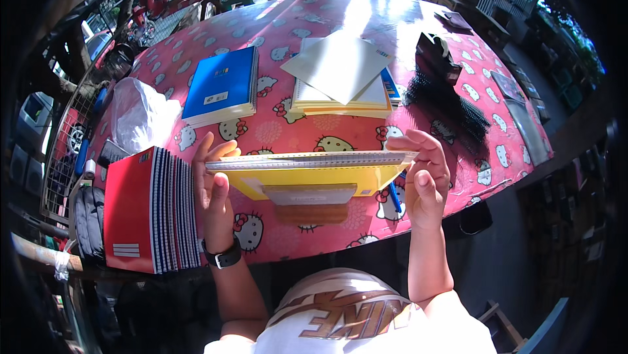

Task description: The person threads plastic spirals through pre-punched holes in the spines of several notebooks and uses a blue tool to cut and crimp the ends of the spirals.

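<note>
In front of me I hold a yellow-covered notebook (294, 179) on edge, with punched sheets showing along its top. My left hand (214, 184) presses its left end, thumb apart from the other fingers. Against its right end rests my right hand (426, 183), the fingers curved around the corner. Just below the notebook, a grey and brown block (311, 213) lies on the table, partly hidden. A blue pen (394, 197) is beside my right hand. Close by my left wrist stands a row of red spiral notebooks (134, 213).
Further back are a stack of blue notebooks (222, 83) and a pile of cream sheets and pads (340, 69). Black binding coils (451, 105) and a black case (437, 56) lie right. A clear plastic bag (140, 115) and a grey pouch (89, 220) sit left. A pink patterned cloth (320, 132) covers the table.
</note>
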A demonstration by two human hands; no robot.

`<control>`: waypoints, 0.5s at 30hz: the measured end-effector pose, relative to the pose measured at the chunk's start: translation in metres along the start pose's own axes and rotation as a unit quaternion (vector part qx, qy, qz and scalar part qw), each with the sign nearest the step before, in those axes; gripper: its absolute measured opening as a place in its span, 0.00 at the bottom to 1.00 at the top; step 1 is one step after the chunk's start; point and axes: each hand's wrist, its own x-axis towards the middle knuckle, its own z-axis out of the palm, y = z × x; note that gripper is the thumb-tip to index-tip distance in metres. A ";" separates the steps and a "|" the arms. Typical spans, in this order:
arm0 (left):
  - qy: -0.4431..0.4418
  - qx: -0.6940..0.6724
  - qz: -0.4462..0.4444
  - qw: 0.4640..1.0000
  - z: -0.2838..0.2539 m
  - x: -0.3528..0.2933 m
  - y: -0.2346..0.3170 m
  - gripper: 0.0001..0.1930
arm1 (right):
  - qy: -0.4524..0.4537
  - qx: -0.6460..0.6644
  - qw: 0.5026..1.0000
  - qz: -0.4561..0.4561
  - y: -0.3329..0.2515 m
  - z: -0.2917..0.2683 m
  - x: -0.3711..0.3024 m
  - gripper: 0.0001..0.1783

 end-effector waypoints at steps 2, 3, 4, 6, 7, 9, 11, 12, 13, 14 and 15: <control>0.056 -0.062 -0.021 0.996 0.004 -0.002 -0.006 0.27 | 0.032 0.003 0.999 0.012 0.005 0.003 -0.002 0.17; 0.059 -0.057 -0.010 0.997 0.001 0.003 -0.001 0.25 | 0.082 -0.004 0.997 0.013 0.011 0.012 0.000 0.11; 0.072 -0.069 -0.008 0.995 0.005 0.000 -0.002 0.22 | 0.083 0.013 0.996 0.019 0.009 0.012 0.000 0.10; 0.088 -0.092 0.000 0.992 0.007 -0.003 -0.005 0.18 | 0.086 0.071 0.993 0.042 0.008 0.015 -0.002 0.08; 0.084 -0.103 0.002 0.991 0.005 -0.004 -0.005 0.17 | 0.069 0.084 0.993 0.045 0.011 0.019 -0.005 0.13; 0.066 -0.130 0.000 0.989 0.007 -0.002 -0.006 0.14 | 0.045 0.006 0.998 0.052 0.016 0.025 -0.015 0.17; 0.109 -0.100 -0.019 0.989 0.008 -0.002 -0.003 0.12 | 0.029 0.011 0.995 0.090 0.017 0.017 -0.016 0.20; 0.121 -0.057 -0.003 0.991 0.008 -0.001 -0.001 0.11 | -0.003 0.078 0.994 0.081 0.019 0.010 -0.015 0.23; 0.136 -0.007 0.026 0.990 0.008 -0.001 0.000 0.11 | -0.028 0.083 0.994 0.060 0.022 0.004 -0.015 0.24; 0.126 -0.046 0.010 0.991 0.009 -0.001 -0.001 0.10 | -0.061 0.093 0.993 0.042 0.025 -0.004 -0.015 0.26; 0.122 -0.079 0.004 0.989 0.009 -0.002 -0.001 0.10 | -0.086 0.093 0.991 0.050 0.030 -0.012 -0.017 0.29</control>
